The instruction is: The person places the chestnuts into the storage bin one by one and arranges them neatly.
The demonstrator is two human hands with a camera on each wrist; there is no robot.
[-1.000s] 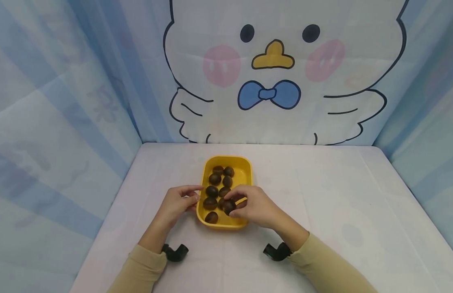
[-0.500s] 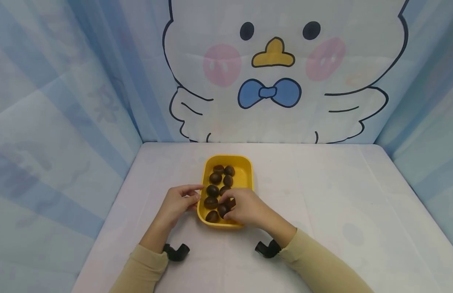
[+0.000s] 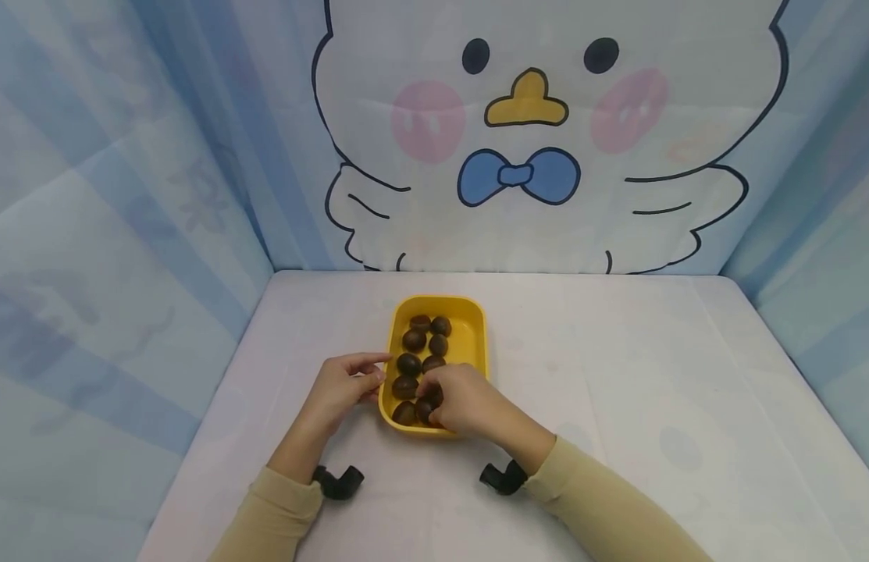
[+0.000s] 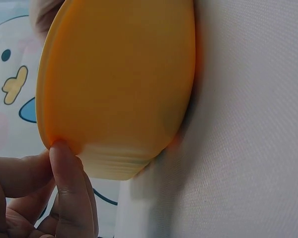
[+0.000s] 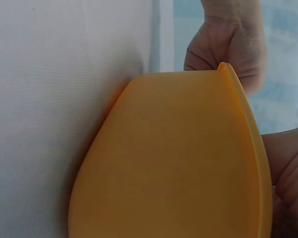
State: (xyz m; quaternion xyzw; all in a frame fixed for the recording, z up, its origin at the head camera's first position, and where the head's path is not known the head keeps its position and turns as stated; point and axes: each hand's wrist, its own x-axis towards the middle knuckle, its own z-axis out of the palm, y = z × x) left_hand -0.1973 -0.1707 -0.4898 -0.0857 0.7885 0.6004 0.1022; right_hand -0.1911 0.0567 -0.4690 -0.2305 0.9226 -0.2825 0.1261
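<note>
A yellow tray (image 3: 469, 328) stands on the table with several brown chestnuts (image 3: 414, 339) in two columns along its left side. My left hand (image 3: 346, 386) is at the tray's left rim, index finger over the edge and thumb against the outer wall; the left wrist view shows the thumb (image 4: 67, 173) at the rim. Reaching into the tray's near end, my right hand (image 3: 462, 398) has its thumb and fingers around a chestnut (image 3: 425, 410) low in the near row. In the right wrist view the tray's outer wall (image 5: 169, 158) hides the fingertips.
A white cloth covers the table (image 3: 617, 390) around the tray. Behind it hangs a curtain (image 3: 546, 234) with a cartoon bird, and blue-striped curtains (image 3: 125, 234) close the sides. Dark wrist mounts (image 3: 339, 482) show beneath both forearms.
My right hand has carried the chestnut from above the tray down and left into the near row. My left hand has stayed at the rim.
</note>
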